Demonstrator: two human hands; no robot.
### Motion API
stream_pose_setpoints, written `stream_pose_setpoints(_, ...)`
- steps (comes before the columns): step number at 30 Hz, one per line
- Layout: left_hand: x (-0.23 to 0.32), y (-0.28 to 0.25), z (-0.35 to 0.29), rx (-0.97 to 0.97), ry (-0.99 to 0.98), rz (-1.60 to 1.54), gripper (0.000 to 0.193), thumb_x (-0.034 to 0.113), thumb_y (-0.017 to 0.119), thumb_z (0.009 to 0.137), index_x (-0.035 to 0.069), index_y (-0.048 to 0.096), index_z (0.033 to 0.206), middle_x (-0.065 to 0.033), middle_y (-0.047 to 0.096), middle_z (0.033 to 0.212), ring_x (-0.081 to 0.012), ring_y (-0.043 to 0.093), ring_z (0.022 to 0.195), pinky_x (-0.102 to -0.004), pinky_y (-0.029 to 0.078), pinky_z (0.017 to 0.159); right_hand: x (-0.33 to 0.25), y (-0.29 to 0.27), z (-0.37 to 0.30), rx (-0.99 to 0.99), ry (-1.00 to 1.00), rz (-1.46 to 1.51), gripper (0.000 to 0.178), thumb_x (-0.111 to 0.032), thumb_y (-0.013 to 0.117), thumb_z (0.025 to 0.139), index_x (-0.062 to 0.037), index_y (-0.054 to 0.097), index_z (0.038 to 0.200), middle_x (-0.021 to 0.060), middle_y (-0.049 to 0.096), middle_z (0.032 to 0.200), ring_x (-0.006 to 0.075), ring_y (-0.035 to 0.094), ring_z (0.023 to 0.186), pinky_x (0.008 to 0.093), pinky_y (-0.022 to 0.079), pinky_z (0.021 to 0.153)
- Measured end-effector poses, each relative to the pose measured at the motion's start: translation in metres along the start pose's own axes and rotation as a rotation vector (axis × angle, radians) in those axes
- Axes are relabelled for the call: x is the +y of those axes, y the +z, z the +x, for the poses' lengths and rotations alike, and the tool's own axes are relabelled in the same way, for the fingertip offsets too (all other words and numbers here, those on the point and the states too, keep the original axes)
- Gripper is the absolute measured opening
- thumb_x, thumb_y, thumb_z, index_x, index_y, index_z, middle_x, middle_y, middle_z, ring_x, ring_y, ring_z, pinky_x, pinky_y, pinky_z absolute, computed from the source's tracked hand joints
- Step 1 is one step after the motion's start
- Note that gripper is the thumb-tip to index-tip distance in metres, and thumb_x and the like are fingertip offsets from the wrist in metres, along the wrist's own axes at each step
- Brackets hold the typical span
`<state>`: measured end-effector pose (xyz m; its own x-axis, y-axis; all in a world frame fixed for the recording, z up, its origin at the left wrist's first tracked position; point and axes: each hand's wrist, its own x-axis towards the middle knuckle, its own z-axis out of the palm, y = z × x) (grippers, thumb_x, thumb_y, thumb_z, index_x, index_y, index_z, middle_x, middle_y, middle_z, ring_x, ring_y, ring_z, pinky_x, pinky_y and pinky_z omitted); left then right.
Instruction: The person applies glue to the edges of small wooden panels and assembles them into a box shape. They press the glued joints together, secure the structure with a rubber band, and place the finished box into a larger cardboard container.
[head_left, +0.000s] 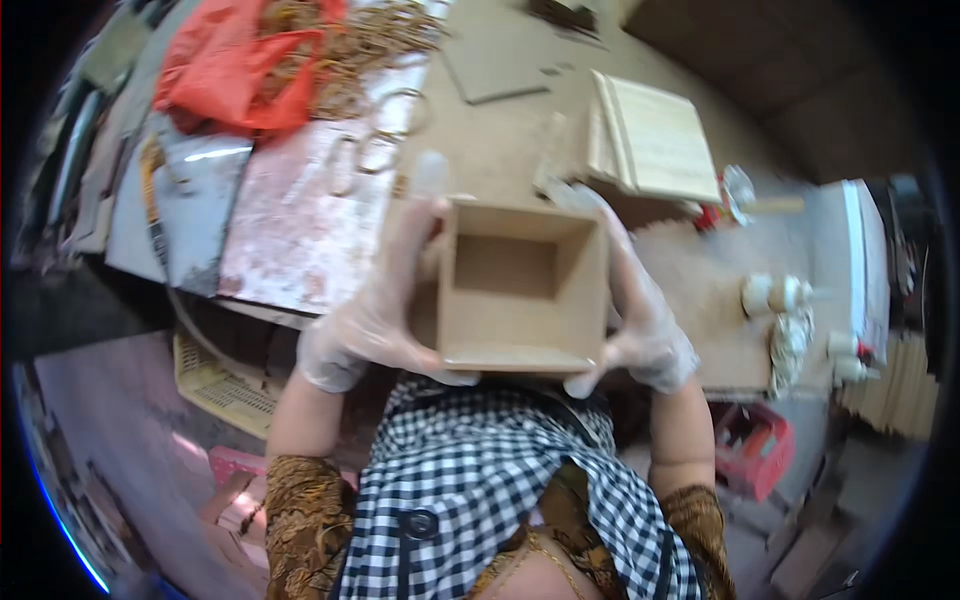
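Between my two hands I hold a small square wooden box (523, 328), its hollow inside facing up toward me. My left hand (385, 310), in a thin clear plastic glove, presses on the box's left side with fingers along the wall and thumb at the near edge. My right hand (645, 320), gloved the same way, grips the right side, thumb at the near corner. The box is raised in front of my checked apron, near the table's front edge. Beyond it lies a stack of thin pale wooden panels (660, 135).
An orange-red plastic bag (235, 85) and a heap of brown rubber bands (375, 45) lie at the far left. White glue bottles (775, 293) stand at the right, beside a crumpled white cloth (792, 350). A yellow crate (225, 385) and a pink stool (755, 450) are lower down.
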<state>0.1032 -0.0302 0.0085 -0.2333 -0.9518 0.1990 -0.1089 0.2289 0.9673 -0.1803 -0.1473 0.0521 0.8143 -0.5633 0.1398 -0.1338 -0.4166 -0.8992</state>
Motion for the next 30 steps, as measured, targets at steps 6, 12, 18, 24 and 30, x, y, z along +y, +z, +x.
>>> stream_pose_setpoints(6, 0.015, -0.004, 0.006, 0.019, 0.026, -0.232, 0.151, 0.034, 0.099, 0.044, 0.01, 0.004, 0.158, -0.015, 0.001, 0.165, -0.0284, 0.007, 0.152, -0.0444, 0.012, 0.121, -0.014, 0.017, 0.006, 0.106, 0.118, 0.361, 0.159, -0.063, 0.089, 0.028, 0.0044, 0.019, 0.153, 0.016, 0.024, 0.159, 0.028, 0.02, 0.149, 0.042, 0.016, 0.121)
stream_pose_setpoints(12, -0.001, -0.052, -0.002, 0.627, 0.221, -0.081, 0.073, 0.017, 0.083, 0.077, 0.003, 0.048, 0.14, -0.0124, 0.05, 0.141, -0.0227, 0.041, 0.136, -0.0394, 0.03, 0.115, -0.01, 0.001, -0.008, 0.143, -0.171, 0.301, 0.136, -0.066, 0.082, 0.048, 0.0045, 0.028, 0.151, 0.0245, 0.033, 0.154, 0.0388, 0.027, 0.145, 0.0498, 0.016, 0.12)
stream_pose_setpoints(18, 0.006, -0.093, 0.036, 0.67, 0.057, 0.922, 0.026, 0.006, 0.073, 0.08, 0.008, 0.071, 0.106, -0.0092, 0.065, 0.103, -0.0255, 0.059, 0.104, -0.0385, 0.048, 0.087, -0.005, 0.004, -0.037, 0.419, -0.107, 0.367, 0.101, -0.075, 0.064, 0.075, -0.0001, 0.048, 0.141, 0.0264, 0.053, 0.138, 0.0399, 0.05, 0.13, 0.0517, 0.028, 0.115)
stream_pose_setpoints(24, -0.003, -0.111, 0.082, 0.182, -0.128, 1.183, 0.022, 0.016, 0.074, 0.075, 0.007, 0.073, 0.095, -0.0126, 0.06, 0.106, -0.0318, 0.053, 0.108, -0.0403, 0.044, 0.093, -0.012, 0.005, -0.042, 0.474, -0.078, 0.327, 0.082, -0.063, 0.069, 0.08, -0.001, 0.056, 0.132, 0.025, 0.059, 0.13, 0.038, 0.054, 0.127, 0.0503, 0.032, 0.114)
stream_pose_setpoints(30, -0.012, -0.137, 0.091, 0.127, -0.048, 1.112, 0.01, 0.011, 0.074, 0.076, 0.003, 0.069, 0.08, -0.0142, 0.06, 0.092, -0.0313, 0.058, 0.092, -0.0409, 0.046, 0.084, -0.01, 0.005, -0.05, 0.548, -0.035, 0.352, 0.075, -0.058, 0.072, 0.08, -0.0034, 0.059, 0.129, 0.0247, 0.06, 0.13, 0.0377, 0.055, 0.126, 0.0492, 0.034, 0.113)
